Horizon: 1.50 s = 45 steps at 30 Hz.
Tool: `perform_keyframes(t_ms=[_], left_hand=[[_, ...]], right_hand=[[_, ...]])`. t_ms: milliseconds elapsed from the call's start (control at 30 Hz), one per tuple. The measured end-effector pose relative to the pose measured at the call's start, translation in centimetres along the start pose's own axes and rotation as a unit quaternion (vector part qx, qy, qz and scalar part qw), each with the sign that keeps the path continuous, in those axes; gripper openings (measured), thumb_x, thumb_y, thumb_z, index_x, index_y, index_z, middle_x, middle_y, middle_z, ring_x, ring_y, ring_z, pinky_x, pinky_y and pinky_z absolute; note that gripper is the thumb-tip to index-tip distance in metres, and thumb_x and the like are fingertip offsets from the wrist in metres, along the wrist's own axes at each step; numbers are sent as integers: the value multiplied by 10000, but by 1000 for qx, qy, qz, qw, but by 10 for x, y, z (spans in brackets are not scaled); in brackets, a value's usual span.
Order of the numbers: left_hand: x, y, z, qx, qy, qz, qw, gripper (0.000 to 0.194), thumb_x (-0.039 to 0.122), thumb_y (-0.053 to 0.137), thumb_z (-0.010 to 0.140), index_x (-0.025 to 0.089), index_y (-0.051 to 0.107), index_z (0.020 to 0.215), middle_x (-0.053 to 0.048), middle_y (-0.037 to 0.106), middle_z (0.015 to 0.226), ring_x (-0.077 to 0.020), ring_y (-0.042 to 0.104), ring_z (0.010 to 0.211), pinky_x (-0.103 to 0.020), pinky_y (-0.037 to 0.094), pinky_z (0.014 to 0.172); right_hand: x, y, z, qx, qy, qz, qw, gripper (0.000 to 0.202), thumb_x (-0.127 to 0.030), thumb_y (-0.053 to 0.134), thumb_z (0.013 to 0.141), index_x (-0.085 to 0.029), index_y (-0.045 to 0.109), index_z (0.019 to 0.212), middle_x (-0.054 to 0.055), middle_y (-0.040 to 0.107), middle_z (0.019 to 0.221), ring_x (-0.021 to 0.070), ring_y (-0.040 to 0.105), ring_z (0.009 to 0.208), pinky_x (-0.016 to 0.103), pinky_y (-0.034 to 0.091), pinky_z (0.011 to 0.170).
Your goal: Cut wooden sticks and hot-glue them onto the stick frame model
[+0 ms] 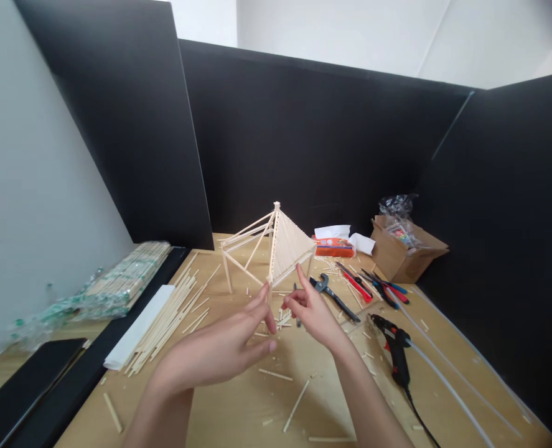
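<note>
A small pavilion model [290, 246] built of thin wooden sticks stands on the table, with a pointed roof on slim legs. One roof face is covered with sticks side by side; the left part shows only bare frame bars. My left hand [231, 339] has its fingers stretched toward the front corner, fingertips at the corner post, thumb apart. With its index finger extended, my right hand [310, 311] touches the lower edge of the covered face; its other fingers are bent, and nothing shows in them. The front leg is partly hidden behind my left fingers.
Loose wooden sticks [170, 320] lie at left by a white paper strip [138, 326] and plastic-wrapped stick bundles [126, 274]. At right are a black wrench [336, 297], a red cutter [357, 285], pliers [385, 289], a glue gun [394, 351] and a cardboard box [404, 252].
</note>
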State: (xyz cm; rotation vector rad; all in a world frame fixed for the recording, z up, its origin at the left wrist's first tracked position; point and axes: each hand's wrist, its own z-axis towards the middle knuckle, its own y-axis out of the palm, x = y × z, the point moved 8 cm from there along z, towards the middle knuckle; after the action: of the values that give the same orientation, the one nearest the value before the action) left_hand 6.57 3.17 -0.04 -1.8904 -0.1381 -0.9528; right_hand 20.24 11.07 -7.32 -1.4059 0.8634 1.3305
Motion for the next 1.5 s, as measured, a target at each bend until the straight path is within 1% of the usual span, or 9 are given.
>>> perform_keyframes(t_ms=[167,300,533,700,900,1100,1233,1367,1500], left_hand=[[3,7,1,-13,26,-3,1000,391,538,441,874,274,557,1138,23,66,1576,-248,153,1427,-374,242,1132],[9,13,5,-26,42,0,999,421,508,447,880,265,529,1214,12,47,1575,-245,149,1428,-372,190,1156],[21,17,9,-37,54,-7,998,254,415,506,868,252,545,1059,20,12,1569,-245,169,1419,-372,289,1116],[21,14,6,-35,44,-11,998,262,416,507,869,241,548,1059,8,-1,1560,-204,88,1430,-363,256,1133],[18,9,-3,-32,27,-1,999,328,486,474,876,264,554,1104,47,19,1564,-221,183,1420,-332,260,1126],[6,-1,-15,-7,-17,-8,1000,437,580,449,860,301,532,1186,20,81,1571,-279,356,1353,-352,316,1077],[-4,-3,-19,2,-42,4,999,509,643,405,848,306,507,1216,8,85,1577,-270,298,1383,-353,290,1086],[-12,-5,-21,18,-61,5,998,507,644,408,845,334,489,1238,38,88,1578,-270,356,1351,-336,317,1067],[-7,-1,-17,12,-40,-1,999,483,612,426,856,304,506,1220,12,61,1580,-275,317,1372,-349,307,1074]], right_hand=[[0,-3,2,12,4,-9,1000,845,-255,529,818,-191,38,1503,-25,652,731,110,497,558,239,404,545],[1,-5,4,10,-4,-2,1000,829,-233,519,813,-215,60,1503,-44,624,710,105,494,550,235,397,542],[3,-9,5,12,-3,10,1000,815,-208,512,807,-186,87,1502,-75,554,639,98,476,539,231,390,549],[3,-9,5,14,-7,8,1000,800,-221,512,805,-193,115,1500,-74,543,633,103,473,533,238,394,545],[3,-8,4,11,7,9,1000,826,-237,523,801,-195,86,1502,-76,551,626,103,464,518,240,386,529],[5,-8,4,9,3,-3,1000,819,-248,519,810,-201,84,1502,-77,547,624,103,474,524,237,378,527],[5,-9,5,12,0,-6,1000,814,-234,517,806,-203,97,1502,-74,550,629,102,467,523,234,374,520],[4,-9,4,14,1,1,1000,813,-219,512,806,-195,94,1502,-75,550,628,102,470,532,236,386,540],[3,-10,4,22,-3,2,1000,804,-207,513,799,-201,118,1499,-72,562,642,105,481,542,237,395,550]])
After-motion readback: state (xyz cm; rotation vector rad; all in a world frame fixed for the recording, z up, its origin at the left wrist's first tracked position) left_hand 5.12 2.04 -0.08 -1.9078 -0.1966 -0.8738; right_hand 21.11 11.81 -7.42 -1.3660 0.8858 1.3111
